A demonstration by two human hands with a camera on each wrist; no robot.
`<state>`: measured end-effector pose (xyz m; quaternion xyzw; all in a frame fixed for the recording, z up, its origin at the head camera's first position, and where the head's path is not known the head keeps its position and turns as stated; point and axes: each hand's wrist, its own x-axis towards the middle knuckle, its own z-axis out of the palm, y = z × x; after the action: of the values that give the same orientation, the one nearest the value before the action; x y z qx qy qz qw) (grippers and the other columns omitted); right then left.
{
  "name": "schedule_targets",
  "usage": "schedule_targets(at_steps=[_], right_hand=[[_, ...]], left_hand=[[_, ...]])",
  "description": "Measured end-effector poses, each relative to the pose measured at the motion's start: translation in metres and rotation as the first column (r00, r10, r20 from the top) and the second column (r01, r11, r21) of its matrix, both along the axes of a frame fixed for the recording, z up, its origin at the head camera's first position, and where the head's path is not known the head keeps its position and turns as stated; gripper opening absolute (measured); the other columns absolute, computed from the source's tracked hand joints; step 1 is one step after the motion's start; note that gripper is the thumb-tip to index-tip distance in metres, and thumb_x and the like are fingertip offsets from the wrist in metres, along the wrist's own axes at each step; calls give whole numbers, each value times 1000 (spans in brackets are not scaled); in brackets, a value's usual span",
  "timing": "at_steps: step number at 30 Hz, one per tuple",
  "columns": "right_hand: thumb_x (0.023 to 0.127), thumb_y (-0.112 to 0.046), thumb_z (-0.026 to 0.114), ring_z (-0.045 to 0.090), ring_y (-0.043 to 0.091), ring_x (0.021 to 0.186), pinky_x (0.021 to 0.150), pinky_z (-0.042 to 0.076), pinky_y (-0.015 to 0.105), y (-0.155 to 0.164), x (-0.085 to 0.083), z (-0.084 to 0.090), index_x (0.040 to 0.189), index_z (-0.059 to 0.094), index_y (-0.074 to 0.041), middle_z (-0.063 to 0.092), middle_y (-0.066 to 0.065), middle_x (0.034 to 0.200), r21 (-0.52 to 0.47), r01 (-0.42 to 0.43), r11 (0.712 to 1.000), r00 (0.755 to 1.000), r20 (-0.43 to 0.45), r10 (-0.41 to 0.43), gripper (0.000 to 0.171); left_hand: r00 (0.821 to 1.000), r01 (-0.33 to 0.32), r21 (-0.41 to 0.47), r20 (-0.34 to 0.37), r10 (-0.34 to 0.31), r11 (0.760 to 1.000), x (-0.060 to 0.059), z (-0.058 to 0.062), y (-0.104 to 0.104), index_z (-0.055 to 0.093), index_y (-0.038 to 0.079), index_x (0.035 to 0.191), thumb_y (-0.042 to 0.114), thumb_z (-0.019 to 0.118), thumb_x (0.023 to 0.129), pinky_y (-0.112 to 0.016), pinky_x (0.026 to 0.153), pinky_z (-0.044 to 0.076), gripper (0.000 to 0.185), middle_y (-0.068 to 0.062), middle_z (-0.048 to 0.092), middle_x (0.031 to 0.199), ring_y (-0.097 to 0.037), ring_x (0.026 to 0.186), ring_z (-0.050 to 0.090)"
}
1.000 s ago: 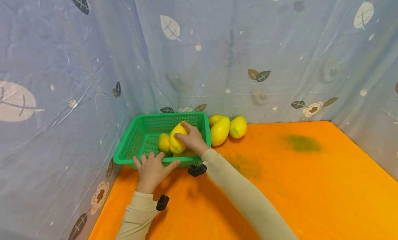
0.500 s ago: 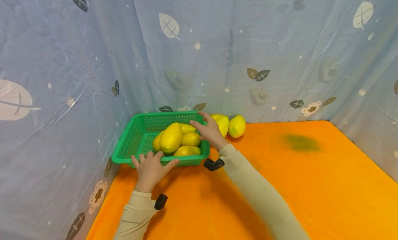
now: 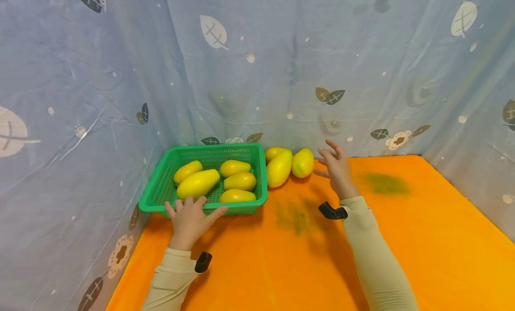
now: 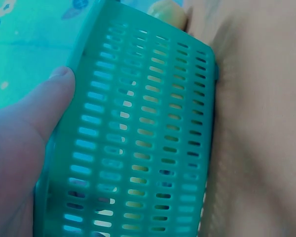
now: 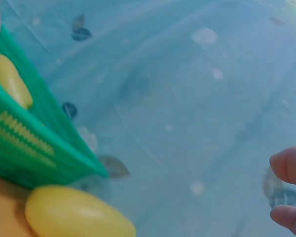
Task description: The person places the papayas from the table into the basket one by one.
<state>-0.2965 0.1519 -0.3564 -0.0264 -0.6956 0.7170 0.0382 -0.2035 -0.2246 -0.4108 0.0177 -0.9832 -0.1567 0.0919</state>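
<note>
Hands (image 3: 189,225) (image 3: 339,174) well apart — fingers (image 3: 335,147) spread

A blue-grey curtain (image 3: 273,96) is hanging round the left, back and right, kinda creased, with leaf prints (image 3: 213,31) and flower prints (image 3: 398,140) showing. An orange tabletop (image 3: 438,230) is stretching out below, and a murky green smudge (image 3: 384,184) is sitting toward its back right.

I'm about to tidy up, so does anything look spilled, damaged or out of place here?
Two dark greenish patches on the orange tabletop look odd: one at the back right, a fainter one in front of the yellow fruits beside the green basket. They break up the even orange like stains, though I can't tell their cause.
</note>
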Motion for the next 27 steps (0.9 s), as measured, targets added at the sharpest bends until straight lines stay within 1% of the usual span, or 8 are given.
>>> schedule_targets(at_steps=[3,6,9,15,18,25,27], right_hand=[[106,-41,52,34,42,150,73,60,21,18,8,-12,164,20,-25,19,16,168,-52,27,998,999,31,-25,69],[106,-41,52,32,42,151,73,61,22,31,15,-23,165,18,-26,17,14,170,-92,59,994,996,68,-53,70],[105,-42,52,33,41,151,74,61,23,38,17,-31,165,19,-27,18,11,170,-104,85,991,993,88,-76,69],[104,-44,54,33,42,151,77,62,26,43,14,-36,164,20,-27,14,9,172,-82,90,993,992,93,-82,71],[105,-43,53,33,43,151,77,62,26,43,12,-38,165,19,-27,16,9,172,-68,88,994,991,103,-81,70],[105,-44,52,30,43,153,82,62,29,43,8,-43,165,17,-27,16,11,171,-48,55,997,992,118,-49,72],[105,-44,52,30,43,153,81,62,29,43,7,-45,165,17,-27,15,12,171,-45,53,998,991,128,-47,72]], left_hand=[[1000,1,-7,0,-1,1000,0,0,0,64,6,137,70,64,88,-83,111,1,80,-27,60,116,-58,115,43],[1000,5,-13,-4,-5,1000,-1,0,0,64,6,136,70,64,88,-83,111,1,80,-26,61,115,-58,114,44],[1000,9,-7,-7,-9,1000,-1,0,1,65,6,135,71,63,88,-83,111,1,80,-26,61,114,-58,115,44],[1000,5,-3,-18,-5,1000,0,-1,1,65,5,134,70,65,88,-83,111,2,79,-27,62,116,-57,114,44],[1000,10,-1,-21,-10,1000,-1,0,1,65,4,134,69,65,88,-82,112,1,79,-27,61,115,-56,114,43],[1000,7,-3,-13,-7,1000,-2,1,1,65,4,133,69,65,88,-82,112,0,79,-27,61,113,-57,114,43],[1000,8,-7,-13,-9,1000,-2,0,1,65,4,133,69,65,88,-82,112,1,79,-27,61,113,-57,113,44]])
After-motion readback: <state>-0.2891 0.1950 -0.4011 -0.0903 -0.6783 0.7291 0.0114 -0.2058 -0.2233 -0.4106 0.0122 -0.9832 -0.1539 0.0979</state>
